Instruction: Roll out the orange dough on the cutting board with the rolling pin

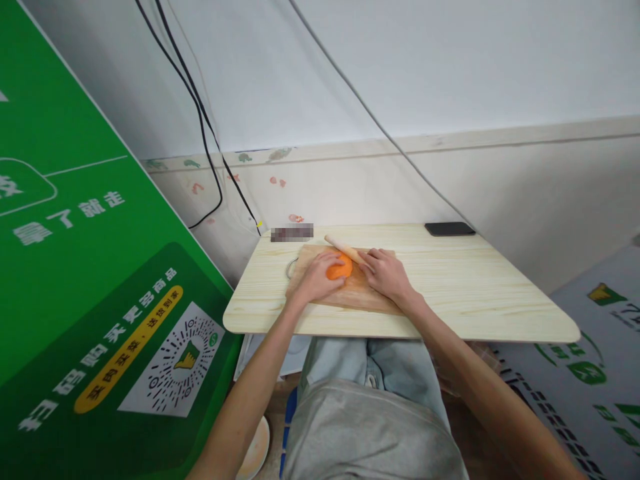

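An orange fruit (341, 269) sits on a wooden cutting board (356, 296) near the back left of a small pale wood table (465, 293). My left hand (317, 277) is curled over the fruit's left side and holds it down. My right hand (387, 274) grips a tool with a light wooden handle (343, 248) that angles up and to the left over the fruit; its blade is hidden behind my fingers and the fruit.
A black phone (450, 229) lies at the table's back right corner. A green printed board (85, 280) leans at the left. Black cables (205, 127) hang down the white wall. A bowl (256, 448) sits on the floor by my left knee.
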`<state>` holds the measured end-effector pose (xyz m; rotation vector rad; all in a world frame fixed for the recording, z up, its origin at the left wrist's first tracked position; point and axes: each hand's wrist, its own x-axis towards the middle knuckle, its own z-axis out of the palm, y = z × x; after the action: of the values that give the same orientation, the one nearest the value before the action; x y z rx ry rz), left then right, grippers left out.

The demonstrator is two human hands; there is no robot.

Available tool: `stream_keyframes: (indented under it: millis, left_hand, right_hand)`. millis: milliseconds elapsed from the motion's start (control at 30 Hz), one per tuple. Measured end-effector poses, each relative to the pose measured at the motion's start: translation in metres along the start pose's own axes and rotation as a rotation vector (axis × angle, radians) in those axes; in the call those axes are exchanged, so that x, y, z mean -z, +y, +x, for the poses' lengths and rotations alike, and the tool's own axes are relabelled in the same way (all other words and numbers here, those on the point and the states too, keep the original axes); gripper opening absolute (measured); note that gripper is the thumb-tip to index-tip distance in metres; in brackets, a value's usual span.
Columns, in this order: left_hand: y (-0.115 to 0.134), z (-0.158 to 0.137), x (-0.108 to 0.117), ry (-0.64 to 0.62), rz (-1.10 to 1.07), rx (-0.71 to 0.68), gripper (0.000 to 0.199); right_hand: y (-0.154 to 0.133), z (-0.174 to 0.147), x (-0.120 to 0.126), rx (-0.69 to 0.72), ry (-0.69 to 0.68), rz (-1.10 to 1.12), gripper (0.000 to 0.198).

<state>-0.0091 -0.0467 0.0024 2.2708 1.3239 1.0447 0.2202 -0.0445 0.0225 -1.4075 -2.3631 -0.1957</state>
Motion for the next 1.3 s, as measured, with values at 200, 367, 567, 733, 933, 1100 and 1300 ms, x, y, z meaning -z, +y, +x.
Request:
stream_keyframes:
  millis: [200,367,567,733,933,1100,1300]
  left_hand:
    - [-0.0003,0.0004,0.0025,-0.057,0.004,0.012,0.049]
    - [0.0061,-0.0002,0.0018,0.028,0.175,0.074,0.046]
    - [0.0033,-0.001,0.0002,0.04,0.198,0.107,0.047]
    - [-0.0021,-0.0016,0.0034,-0.035,-0.006,-0.024,0.047]
    - [0.0039,0.0,0.0031,-0.025,0.072,0.033,0.041]
    - [0.005,-0.0008,0.0036,-0.049,0.101,0.049,0.034]
    - [0.0021,-0.0011,0.003,-0.062,0.1,0.033,0.036]
  right_hand:
    - [0.0017,-0.0006,-0.0021,-0.132,0.031,-0.024,0.037]
    - [0.0026,0.0001,-0.004,-0.168,0.031,-0.06,0.039]
    - [0.0018,-0.0004,-0.0014,-0.185,0.013,-0.06,0.039]
    - [0.0014,-0.0015,0.0023,-0.201,-0.003,-0.042,0.038]
    - [0.0007,-0.0029,0.001,-0.201,0.012,0.004,0.037]
    - [0.0023,-0.003,-0.0003,-0.135,0.018,0.034,0.039]
    - [0.0078,-0.0015,-0.0008,-0.056,0.005,0.056,0.039]
